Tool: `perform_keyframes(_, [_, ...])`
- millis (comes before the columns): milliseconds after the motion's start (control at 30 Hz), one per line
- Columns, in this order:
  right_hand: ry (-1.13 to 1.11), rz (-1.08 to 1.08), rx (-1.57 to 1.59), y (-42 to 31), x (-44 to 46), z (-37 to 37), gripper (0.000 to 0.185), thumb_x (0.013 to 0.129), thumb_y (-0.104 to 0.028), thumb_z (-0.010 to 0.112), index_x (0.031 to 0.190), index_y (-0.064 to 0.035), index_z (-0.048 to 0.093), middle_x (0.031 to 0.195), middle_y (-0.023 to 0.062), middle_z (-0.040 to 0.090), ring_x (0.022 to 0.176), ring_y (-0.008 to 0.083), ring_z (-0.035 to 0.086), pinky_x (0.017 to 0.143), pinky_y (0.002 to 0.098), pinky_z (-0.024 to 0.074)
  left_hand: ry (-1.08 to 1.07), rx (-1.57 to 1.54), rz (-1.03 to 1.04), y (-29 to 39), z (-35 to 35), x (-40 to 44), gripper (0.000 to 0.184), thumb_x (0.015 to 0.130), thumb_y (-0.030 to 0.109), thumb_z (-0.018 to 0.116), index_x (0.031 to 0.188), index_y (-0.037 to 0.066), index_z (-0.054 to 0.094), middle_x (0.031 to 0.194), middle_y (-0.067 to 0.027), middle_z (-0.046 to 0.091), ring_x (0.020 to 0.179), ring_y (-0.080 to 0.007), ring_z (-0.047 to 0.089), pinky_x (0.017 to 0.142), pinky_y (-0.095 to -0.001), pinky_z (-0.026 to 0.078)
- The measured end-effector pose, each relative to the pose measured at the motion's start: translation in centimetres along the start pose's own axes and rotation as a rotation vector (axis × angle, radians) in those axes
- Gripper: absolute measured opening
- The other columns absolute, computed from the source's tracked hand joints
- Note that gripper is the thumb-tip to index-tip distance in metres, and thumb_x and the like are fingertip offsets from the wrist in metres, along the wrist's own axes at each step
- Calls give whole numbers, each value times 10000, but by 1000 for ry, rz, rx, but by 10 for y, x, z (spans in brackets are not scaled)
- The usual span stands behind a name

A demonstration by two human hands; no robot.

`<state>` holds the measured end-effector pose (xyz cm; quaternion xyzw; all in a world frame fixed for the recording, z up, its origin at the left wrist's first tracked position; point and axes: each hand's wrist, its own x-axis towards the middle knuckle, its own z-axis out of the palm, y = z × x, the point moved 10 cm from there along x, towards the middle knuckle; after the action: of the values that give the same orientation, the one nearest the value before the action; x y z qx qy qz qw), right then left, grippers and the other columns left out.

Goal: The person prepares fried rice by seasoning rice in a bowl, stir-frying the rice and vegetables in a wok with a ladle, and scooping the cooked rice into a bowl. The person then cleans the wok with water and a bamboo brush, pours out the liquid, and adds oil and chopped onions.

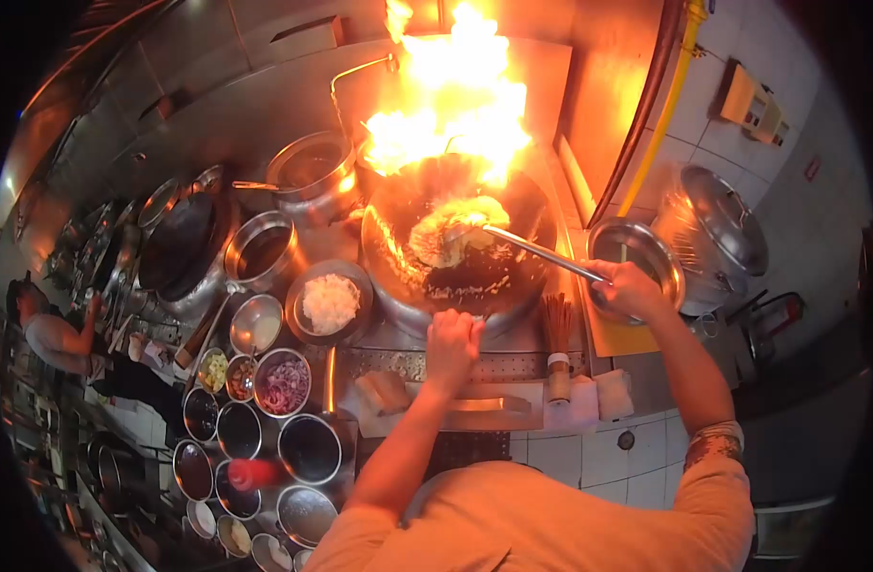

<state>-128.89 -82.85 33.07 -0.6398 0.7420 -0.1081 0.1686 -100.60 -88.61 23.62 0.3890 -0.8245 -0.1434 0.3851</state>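
Observation:
A large dark wok [513, 276] sits over the burner, with a pale yellowish mass of food [446, 234] in it and tall flames [455, 95] rising at its back. My left hand [453, 348] is closed at the wok's near rim; its grip is partly hidden by the fingers. My right hand [632, 289] is wrapped round the handle of a long metal cooking utensil [541, 252]. The far end of this utensil reaches into the food, and its head is too hidden to tell whether it is a ladle or a spatula.
Left of the wok stand a bowl of white food [331, 303], metal pots [263, 250] and several ingredient containers, one with chopped purple onion [283, 383]. A bamboo brush [557, 329] and a lidded pot [713, 229] are at right. Another person [60, 334] stands far left.

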Motion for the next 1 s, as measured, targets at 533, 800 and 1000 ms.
perform_keyframes(533, [22, 446, 995, -34, 31, 136, 492, 985, -186, 579, 1440, -65, 438, 831, 32, 584, 595, 81, 542, 459, 296, 481, -6, -92, -49, -18, -18, 31, 291, 907, 282, 711, 1081, 52, 675, 1081, -126, 628, 1068, -335, 578, 894, -460, 472])
perform_keyframes(800, [112, 270, 652, -45, 74, 113, 504, 964, -153, 559, 1440, -55, 425, 751, 13, 539, 551, 106, 519, 442, 296, 472, 355, -275, -891, -248, -80, -64, 488, 961, 292, 658, 1243, -94, 560, 1231, -252, 589, 1078, -363, 610, 978, -459, 474])
perform_keyframes(1000, [-139, 31, 745, -81, 48, 116, 439, 1002, -145, 533, 1432, -67, 490, 784, 4, 585, 557, 86, 496, 477, 277, 418, 304, -548, -1147, -393, -17, -105, 368, 951, 265, 590, 1165, -21, 675, 964, -159, 682, 874, -256, 635, 736, -449, 519])
